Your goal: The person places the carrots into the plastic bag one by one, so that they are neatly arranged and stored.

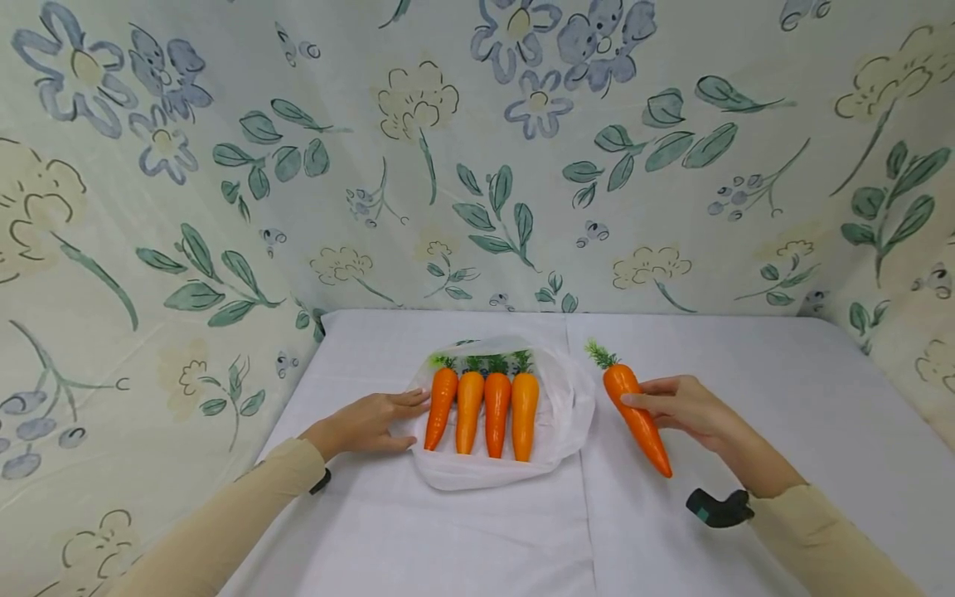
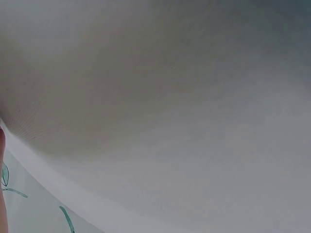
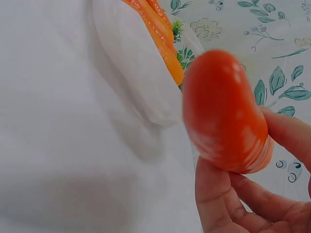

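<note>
My right hand (image 1: 690,410) pinches an orange toy carrot (image 1: 640,419) between thumb and fingers, to the right of a white plastic bag (image 1: 570,406). Its green leafy top points up and left, its tip down and right. In the right wrist view the same carrot (image 3: 223,116) appears end-on, with my fingers (image 3: 214,194) beneath it. Several more carrots (image 1: 498,413) lie side by side on the bag, leafy tops away from me. My left hand (image 1: 376,421) rests at the bag's left edge, fingers extended and touching it. The left wrist view shows mostly blurred white cloth.
A white cloth (image 1: 448,539) covers the table, with a crease running front to back beside the bag. Behind the table hangs a floral curtain (image 1: 477,166), which also comes round both sides. A black wrist device (image 1: 719,507) sits below the right forearm.
</note>
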A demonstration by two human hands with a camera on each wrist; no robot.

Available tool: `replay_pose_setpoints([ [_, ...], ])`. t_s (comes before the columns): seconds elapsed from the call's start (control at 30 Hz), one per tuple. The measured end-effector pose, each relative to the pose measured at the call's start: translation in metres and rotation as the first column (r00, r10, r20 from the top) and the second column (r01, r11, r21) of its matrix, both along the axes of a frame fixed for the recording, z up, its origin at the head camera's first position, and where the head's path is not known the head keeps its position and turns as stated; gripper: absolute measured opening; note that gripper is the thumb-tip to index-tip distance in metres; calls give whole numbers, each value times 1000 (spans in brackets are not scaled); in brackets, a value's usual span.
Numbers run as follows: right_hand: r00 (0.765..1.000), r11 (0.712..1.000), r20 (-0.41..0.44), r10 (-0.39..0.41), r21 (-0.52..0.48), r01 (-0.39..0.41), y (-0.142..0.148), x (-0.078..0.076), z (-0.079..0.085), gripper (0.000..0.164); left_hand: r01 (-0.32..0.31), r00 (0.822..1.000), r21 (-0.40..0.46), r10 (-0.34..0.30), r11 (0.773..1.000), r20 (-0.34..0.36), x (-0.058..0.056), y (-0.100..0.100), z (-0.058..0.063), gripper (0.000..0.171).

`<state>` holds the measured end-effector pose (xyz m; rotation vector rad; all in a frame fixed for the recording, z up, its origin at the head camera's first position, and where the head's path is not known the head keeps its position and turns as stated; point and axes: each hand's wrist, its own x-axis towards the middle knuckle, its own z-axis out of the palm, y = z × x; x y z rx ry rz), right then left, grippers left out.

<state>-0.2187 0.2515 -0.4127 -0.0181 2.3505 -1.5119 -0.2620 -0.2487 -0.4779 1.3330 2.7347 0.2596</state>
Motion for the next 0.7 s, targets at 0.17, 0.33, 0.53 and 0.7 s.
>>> replay_pose_setpoints([
  [0.17,999,998,-14,51,-24,-51,-10,1,0,65,-13,1000,-16,13,1000,10,0,1,1,62],
  [0.33,996,995,-15,87,-43,-88,-20,1,-1,63,-15,1000,-22,15,1000,14,-1,1,1,63],
  [0.53,995,995,-20,97,-36,-98,-32,1,2,64,0,1000,-16,0,1000,-7,0,0,0,62],
  [0.7,996,995,-41,78,-61,-81,-38,0,6,62,1,1000,-4,-2,1000,-2,0,1,1,61],
])
